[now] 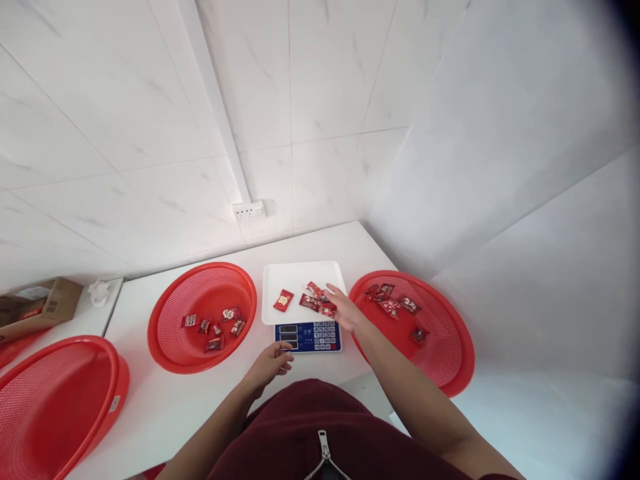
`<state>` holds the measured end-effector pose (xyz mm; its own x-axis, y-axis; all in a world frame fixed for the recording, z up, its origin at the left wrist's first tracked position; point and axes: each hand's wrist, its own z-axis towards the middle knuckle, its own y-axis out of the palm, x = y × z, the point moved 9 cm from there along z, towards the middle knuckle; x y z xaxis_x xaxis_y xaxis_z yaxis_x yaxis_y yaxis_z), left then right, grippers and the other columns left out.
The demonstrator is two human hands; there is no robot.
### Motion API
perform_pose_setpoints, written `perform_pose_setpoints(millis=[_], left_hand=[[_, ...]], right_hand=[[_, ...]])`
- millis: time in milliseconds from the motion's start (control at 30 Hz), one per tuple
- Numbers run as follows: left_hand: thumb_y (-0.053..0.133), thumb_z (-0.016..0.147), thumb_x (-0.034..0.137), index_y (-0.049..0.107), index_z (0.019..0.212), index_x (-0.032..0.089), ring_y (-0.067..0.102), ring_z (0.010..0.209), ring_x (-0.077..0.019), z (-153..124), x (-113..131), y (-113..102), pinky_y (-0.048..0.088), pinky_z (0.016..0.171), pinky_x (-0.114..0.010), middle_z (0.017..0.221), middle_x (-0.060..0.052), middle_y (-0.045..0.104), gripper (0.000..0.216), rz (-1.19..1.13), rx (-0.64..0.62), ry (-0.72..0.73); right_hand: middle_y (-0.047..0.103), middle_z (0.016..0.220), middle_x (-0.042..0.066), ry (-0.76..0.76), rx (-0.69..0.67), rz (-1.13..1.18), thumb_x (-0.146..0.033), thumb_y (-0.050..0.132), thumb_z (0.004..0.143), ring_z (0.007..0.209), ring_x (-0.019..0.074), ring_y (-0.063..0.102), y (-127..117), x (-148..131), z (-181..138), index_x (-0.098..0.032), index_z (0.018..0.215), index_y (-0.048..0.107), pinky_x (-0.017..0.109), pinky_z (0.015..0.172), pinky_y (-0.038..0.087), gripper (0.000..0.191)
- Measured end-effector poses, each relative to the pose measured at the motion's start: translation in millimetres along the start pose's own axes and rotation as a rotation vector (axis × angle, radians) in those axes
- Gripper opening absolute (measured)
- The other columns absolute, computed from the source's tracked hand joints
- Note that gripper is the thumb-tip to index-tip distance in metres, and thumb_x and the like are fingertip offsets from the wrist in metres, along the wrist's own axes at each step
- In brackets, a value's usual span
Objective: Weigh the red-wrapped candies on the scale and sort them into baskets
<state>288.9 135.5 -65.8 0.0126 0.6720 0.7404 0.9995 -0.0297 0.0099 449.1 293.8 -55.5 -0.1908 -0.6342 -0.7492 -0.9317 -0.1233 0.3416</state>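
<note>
Head view shows red packets [310, 303] on a white tray [280, 275], whose rim likely keeps them above the scale [303, 339], the right hand [344, 311] over some, its grip impossible to tell, the left hand [271, 364] loosely parted, visibly empty.

A dark red cloth top [300, 427] with a zipper.
The silver metal zipper [324, 443] has a long pull tab, and both forearms [410, 387] are bare.

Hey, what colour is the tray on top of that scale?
The tray is plain white, seen best in the head view.
</note>
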Motion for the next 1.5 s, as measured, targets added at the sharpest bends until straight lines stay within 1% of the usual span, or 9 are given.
perform_pose_setpoints(millis=[100, 233, 467, 600, 767, 867, 1033, 1167, 1500], left_hand=[[0.060, 0.070, 0.040, 0.052, 0.099, 0.018, 0.056, 0.071, -0.0118, 0, 2, 1, 0.042, 0.069, -0.027, 0.087, -0.003, 0.059, 0.038, 0.012, -0.001, 0.007], [0.060, 0.070, 0.041, 0.052, 0.099, 0.018, 0.056, 0.072, -0.0123, -1, 2, -1, 0.042, 0.070, -0.027, 0.088, -0.003, 0.059, 0.038, 0.021, 0.002, 0.011], [0.060, 0.070, 0.041, 0.052, 0.099, 0.017, 0.056, 0.073, -0.0127, -2, -1, -3, 0.042, 0.070, -0.027, 0.087, -0.003, 0.059, 0.038, 0.020, 0.008, -0.001], [0.061, 0.069, 0.041, 0.052, 0.099, 0.016, 0.055, 0.072, -0.0121, 0, -1, -1, 0.042, 0.070, -0.028, 0.087, -0.004, 0.058, 0.040, 0.015, 0.004, 0.000], [0.060, 0.069, 0.042, 0.051, 0.100, 0.016, 0.055, 0.071, -0.0115, 0, 1, 0, 0.042, 0.069, -0.027, 0.087, -0.003, 0.058, 0.041, 0.019, -0.004, 0.004], [0.060, 0.070, 0.041, 0.052, 0.100, 0.016, 0.055, 0.072, -0.0117, -2, 2, 0, 0.042, 0.069, -0.027, 0.088, -0.004, 0.058, 0.040, 0.025, 0.001, 0.002], [0.060, 0.069, 0.042, 0.053, 0.099, 0.017, 0.056, 0.072, -0.0120, -2, -2, -1, 0.042, 0.069, -0.027, 0.087, -0.003, 0.059, 0.040, 0.017, 0.009, -0.006], [0.061, 0.068, 0.043, 0.053, 0.098, 0.017, 0.056, 0.071, -0.0120, -1, -4, 0, 0.042, 0.069, -0.027, 0.087, -0.003, 0.059, 0.040, 0.021, 0.006, -0.012], [0.061, 0.068, 0.042, 0.053, 0.098, 0.017, 0.056, 0.070, -0.0115, -2, -2, 0, 0.042, 0.068, -0.026, 0.087, -0.003, 0.059, 0.040, 0.040, 0.002, -0.010]], right_hand=[[0.063, 0.104, 0.003, -0.009, 0.034, -0.017, -0.033, 0.061, 0.079, 0.078, 0.0122, 0.063, -1, -2, 2, -0.029, 0.125, 0.041, 0.021, 0.057, 0.052, 0.050], [0.065, 0.103, 0.004, 0.043, 0.100, -0.039, -0.031, 0.059, 0.079, 0.072, 0.0133, 0.063, -17, 14, 5, -0.025, 0.113, 0.052, 0.020, 0.049, 0.050, 0.035], [0.064, 0.100, 0.003, 0.039, 0.172, 0.012, -0.024, 0.057, 0.077, 0.070, 0.0115, 0.061, -36, 28, 4, -0.024, 0.099, 0.059, 0.020, 0.053, 0.052, 0.021], [0.064, 0.099, 0.004, 0.001, 0.104, 0.062, -0.025, 0.059, 0.076, 0.077, 0.0131, 0.062, -16, 19, 0, -0.023, 0.099, 0.056, 0.023, 0.062, 0.055, 0.024], [0.062, 0.109, 0.004, -0.054, -0.048, 0.191, -0.028, 0.058, 0.079, 0.095, 0.0154, 0.062, 22, -8, -11, -0.026, 0.115, 0.044, 0.033, 0.081, 0.054, 0.038], [0.062, 0.109, 0.003, -0.067, -0.057, 0.206, -0.025, 0.058, 0.080, 0.097, 0.0133, 0.061, 24, -12, -13, -0.026, 0.114, 0.043, 0.031, 0.087, 0.052, 0.038], [0.063, 0.105, 0.003, -0.035, -0.003, 0.166, -0.024, 0.061, 0.077, 0.093, 0.0133, 0.063, 0, 9, -10, -0.024, 0.102, 0.051, 0.027, 0.086, 0.053, 0.028], [0.065, 0.101, 0.003, -0.013, 0.017, 0.137, -0.026, 0.062, 0.076, 0.091, 0.0144, 0.064, -11, 22, -11, -0.025, 0.101, 0.053, 0.027, 0.081, 0.054, 0.026], [0.064, 0.099, 0.004, 0.139, 0.018, 0.130, -0.021, 0.059, 0.079, 0.081, 0.0119, 0.065, -1, 49, -24, -0.023, 0.099, 0.055, 0.025, 0.073, 0.054, 0.020]])
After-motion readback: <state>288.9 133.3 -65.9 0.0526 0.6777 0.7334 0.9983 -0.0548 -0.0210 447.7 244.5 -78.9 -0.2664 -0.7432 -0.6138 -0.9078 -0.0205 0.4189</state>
